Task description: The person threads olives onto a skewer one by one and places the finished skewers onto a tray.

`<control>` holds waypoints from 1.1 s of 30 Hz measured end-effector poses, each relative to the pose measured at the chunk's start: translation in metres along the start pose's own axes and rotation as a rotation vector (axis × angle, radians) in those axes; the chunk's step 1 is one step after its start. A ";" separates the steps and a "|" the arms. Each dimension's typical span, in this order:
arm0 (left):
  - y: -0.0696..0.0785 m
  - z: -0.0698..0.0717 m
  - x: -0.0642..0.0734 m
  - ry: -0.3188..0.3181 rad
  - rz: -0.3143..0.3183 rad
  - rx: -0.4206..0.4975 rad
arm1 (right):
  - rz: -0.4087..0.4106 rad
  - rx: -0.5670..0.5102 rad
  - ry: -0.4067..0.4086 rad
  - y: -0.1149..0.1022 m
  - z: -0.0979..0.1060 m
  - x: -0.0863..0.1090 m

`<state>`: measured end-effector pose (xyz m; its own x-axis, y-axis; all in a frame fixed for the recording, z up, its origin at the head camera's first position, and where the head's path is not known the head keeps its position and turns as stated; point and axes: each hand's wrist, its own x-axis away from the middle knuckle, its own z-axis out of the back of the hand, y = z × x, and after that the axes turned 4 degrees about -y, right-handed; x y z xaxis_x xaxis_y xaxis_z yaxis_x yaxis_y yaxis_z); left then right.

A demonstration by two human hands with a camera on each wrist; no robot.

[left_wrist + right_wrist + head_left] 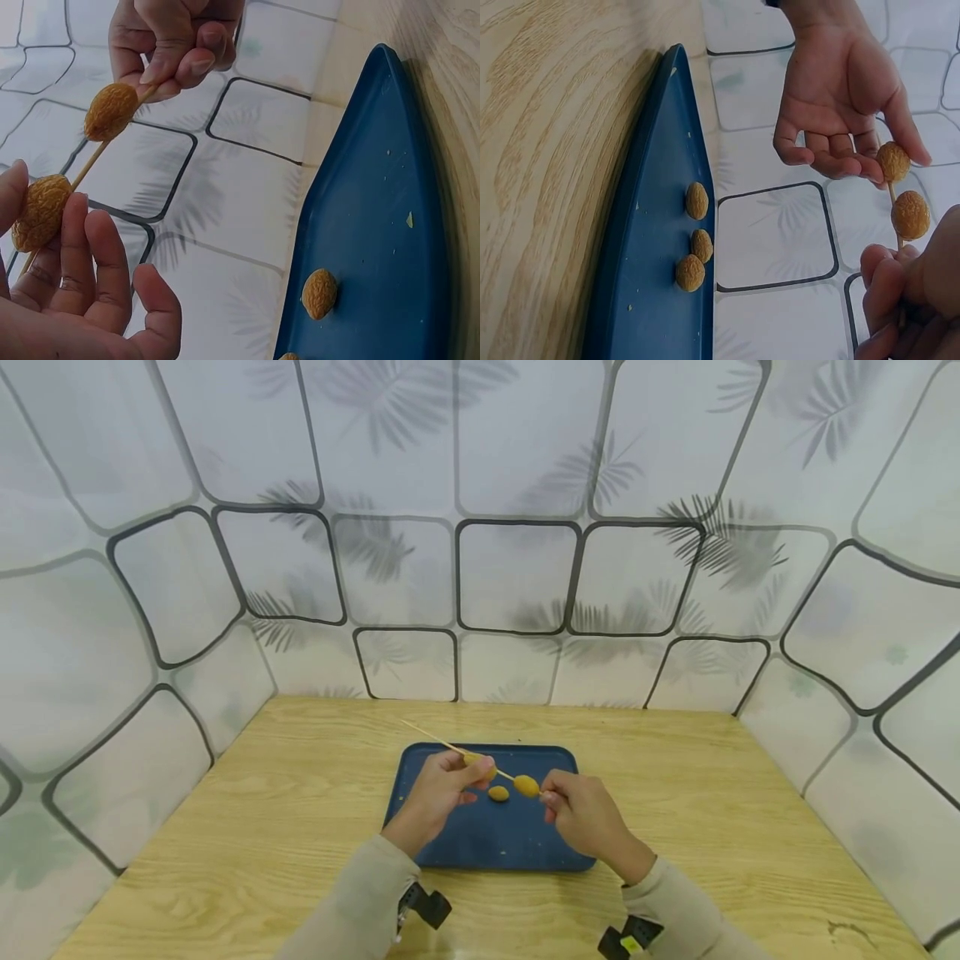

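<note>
Fingertips of the left hand [435,793] pinch a wrinkled, egg-shaped yellow-brown ball [41,214] threaded on a thin wooden skewer [438,739], while the right hand [581,814] curls thumb and fingers tightly round the skewer's near end. A second ball [527,786] sits on the stick just beside the right fingers. In the head view the skewer's long axis runs from about four o'clock up to ten o'clock, its free tip pointing toward the tiled wall, above a smooth dark-blue rectangular tray [487,843]. Three loose balls [697,201] lie on the tray, which rests on a light wood-grain table [300,793].
</note>
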<state>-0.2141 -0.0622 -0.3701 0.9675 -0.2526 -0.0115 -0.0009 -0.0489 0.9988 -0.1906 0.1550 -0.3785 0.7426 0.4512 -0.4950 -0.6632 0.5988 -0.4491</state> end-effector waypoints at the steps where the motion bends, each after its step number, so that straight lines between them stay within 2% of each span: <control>1: 0.000 -0.001 0.000 0.001 -0.003 -0.006 | -0.002 0.000 -0.001 0.000 0.000 0.000; 25: -0.005 -0.009 0.001 -0.042 -0.002 -0.021 | -0.013 -0.016 -0.009 -0.004 -0.002 -0.001; 33: -0.007 -0.007 0.000 -0.052 0.024 -0.029 | -0.019 -0.050 -0.038 -0.006 -0.002 -0.003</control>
<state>-0.2118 -0.0552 -0.3765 0.9528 -0.3033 0.0110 -0.0163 -0.0147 0.9998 -0.1893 0.1489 -0.3762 0.7573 0.4654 -0.4582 -0.6523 0.5737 -0.4953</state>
